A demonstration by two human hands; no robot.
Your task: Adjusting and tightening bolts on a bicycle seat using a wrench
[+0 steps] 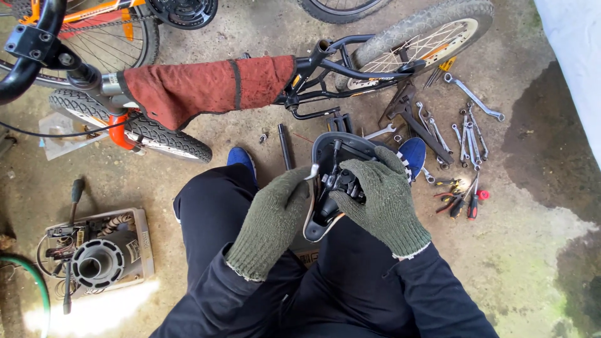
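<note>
1 small bicycle (325, 69), saddleless, red rag (206, 87) draped on frame, lying on concrete floor (538, 250). 1 upturned saddle (328, 188) over knees: right hand (382, 200) closed on its clamp, left hand (275, 219) gripping edge with a silver spanner (312, 172); clamp work unfinished. Loose spanners (466, 128) alongside.

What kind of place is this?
Probably a rough outdoor or garage spot for fixing bikes. A bike lies on the concrete floor, wrenches are spread beside it, and gloved hands hold an upturned saddle.

Green knit gloves on left hand (273, 216), right hand (382, 200); dark sleeves, dark trousers, blue shoes.
</note>
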